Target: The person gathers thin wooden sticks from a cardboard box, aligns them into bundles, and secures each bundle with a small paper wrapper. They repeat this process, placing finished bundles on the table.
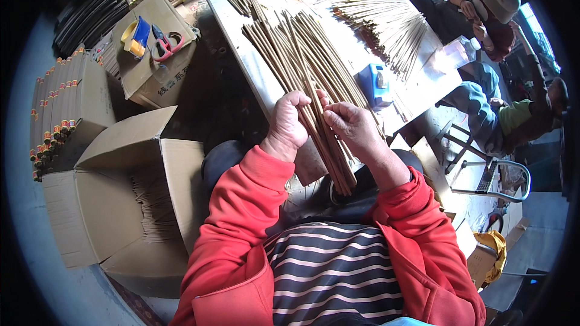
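A bundle of thin brown incense sticks (331,156) slants between my hands, its lower ends hanging past the near edge of the white table (417,98). My left hand (286,122) is closed round the bundle's left side. On the right, my right hand (356,128) pinches at the sticks with thumb and forefinger; how many it holds is hidden. Just beyond both hands lies a wide pile of similar incense sticks (320,45) on the table. A blue tape dispenser (376,86) stands to the right of that pile.
Fanned sticks (393,27) and a clear plastic container (456,54) occupy the table's right. An open carton (90,205) with sticks inside is at my left, below another carton bearing scissors (164,47) and tape (136,37). Two people sit beyond the table, near a metal-framed stool (489,175).
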Demonstrator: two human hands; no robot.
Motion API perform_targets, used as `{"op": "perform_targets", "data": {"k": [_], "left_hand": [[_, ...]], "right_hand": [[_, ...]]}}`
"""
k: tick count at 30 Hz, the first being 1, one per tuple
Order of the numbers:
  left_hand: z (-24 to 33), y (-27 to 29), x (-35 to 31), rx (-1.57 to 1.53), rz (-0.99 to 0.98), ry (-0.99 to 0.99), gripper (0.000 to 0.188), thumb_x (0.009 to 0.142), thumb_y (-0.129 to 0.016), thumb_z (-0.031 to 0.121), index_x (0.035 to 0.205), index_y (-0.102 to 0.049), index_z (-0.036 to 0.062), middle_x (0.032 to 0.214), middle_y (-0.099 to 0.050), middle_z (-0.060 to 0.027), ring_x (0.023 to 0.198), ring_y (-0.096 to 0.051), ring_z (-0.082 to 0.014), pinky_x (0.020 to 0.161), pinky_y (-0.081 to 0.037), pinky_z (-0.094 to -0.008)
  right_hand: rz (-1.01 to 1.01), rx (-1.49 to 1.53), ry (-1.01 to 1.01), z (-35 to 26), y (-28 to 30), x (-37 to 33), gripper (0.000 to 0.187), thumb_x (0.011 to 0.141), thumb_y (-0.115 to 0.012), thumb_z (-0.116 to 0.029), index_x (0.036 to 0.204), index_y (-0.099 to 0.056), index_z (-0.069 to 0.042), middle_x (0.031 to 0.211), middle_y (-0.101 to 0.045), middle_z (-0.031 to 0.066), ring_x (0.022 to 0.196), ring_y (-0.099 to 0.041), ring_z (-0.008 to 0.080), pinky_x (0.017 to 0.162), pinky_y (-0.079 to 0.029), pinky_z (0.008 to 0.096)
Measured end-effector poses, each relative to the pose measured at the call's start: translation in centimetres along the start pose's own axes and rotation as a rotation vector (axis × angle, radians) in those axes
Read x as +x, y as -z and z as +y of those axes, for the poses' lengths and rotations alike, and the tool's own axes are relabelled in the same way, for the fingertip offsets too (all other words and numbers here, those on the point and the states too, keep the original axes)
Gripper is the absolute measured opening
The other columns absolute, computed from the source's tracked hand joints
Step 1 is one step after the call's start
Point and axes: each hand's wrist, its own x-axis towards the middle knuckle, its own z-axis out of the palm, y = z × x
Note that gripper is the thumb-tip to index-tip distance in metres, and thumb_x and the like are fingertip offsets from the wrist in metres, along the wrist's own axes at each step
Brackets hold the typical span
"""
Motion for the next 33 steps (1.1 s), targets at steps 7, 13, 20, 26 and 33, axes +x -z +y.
{"op": "perform_targets", "data": {"k": [7, 13, 20, 26, 33], "left_hand": [[-0.2, -0.3, -0.1, 0.048, -0.05, -0.044, 0.02, 0.074, -0.056, 0.006, 0.093, -0.057, -0.0005, 0.081, -0.06, -0.0102, 0.076, -0.059, -0.0226, 0.076, -0.05, -0.0342], [-0.7, 0.4, 0.5, 0.08, -0.054, -0.067, 0.018, 0.079, -0.06, 0.004, 0.097, -0.057, 0.0025, 0.081, -0.06, -0.0087, 0.078, -0.058, -0.0216, 0.076, -0.049, -0.0332], [-0.4, 1.1, 0.8, 0.038, -0.146, -0.027, 0.014, 0.08, -0.057, 0.003, 0.094, -0.058, 0.0006, 0.082, -0.061, -0.0111, 0.076, -0.06, -0.0222, 0.073, -0.051, -0.0331], [-0.7, 0.6, 0.8, 0.017, -0.025, -0.054, 0.015, 0.08, -0.055, 0.003, 0.094, -0.059, 0.0023, 0.087, -0.064, -0.0074, 0.079, -0.062, -0.0219, 0.076, -0.052, -0.0348], [-0.2, 0.6, 0.7, 0.109, -0.154, -0.046, 0.015, 0.08, -0.056, 0.004, 0.094, -0.055, 0.0015, 0.076, -0.06, -0.0103, 0.07, -0.06, -0.0223, 0.068, -0.053, -0.036]], "right_hand": [[-0.07, 0.001, -0.036, 0.7, -0.2, 0.5, 0.023, 0.082, -0.067, -0.021, 0.084, -0.062, 0.002, 0.068, -0.059, 0.0048, 0.064, -0.054, 0.0084, 0.058, -0.045, 0.0249], [-0.112, 0.121, -0.133, 0.7, -0.2, 0.5, 0.018, 0.085, -0.065, -0.017, 0.08, -0.06, -0.001, 0.07, -0.055, -0.0026, 0.063, -0.048, 0.0037, 0.055, -0.04, 0.0193], [-0.09, 0.218, -0.22, -0.3, 0.3, 0.1, 0.023, 0.089, -0.059, -0.023, 0.086, -0.061, 0.0, 0.068, -0.057, -0.001, 0.059, -0.05, 0.0049, 0.054, -0.042, 0.0206], [-0.046, 0.154, -0.169, -0.5, 0.8, -0.3, 0.024, 0.091, -0.055, -0.023, 0.087, -0.06, 0.0, 0.067, -0.058, 0.0005, 0.056, -0.05, 0.0051, 0.051, -0.041, 0.0207], [-0.029, 0.254, -0.205, -1.3, 5.0, -2.6, 0.02, 0.093, -0.051, -0.018, 0.09, -0.054, 0.001, 0.068, -0.056, 0.0022, 0.056, -0.051, 0.0057, 0.05, -0.042, 0.0191]]}}
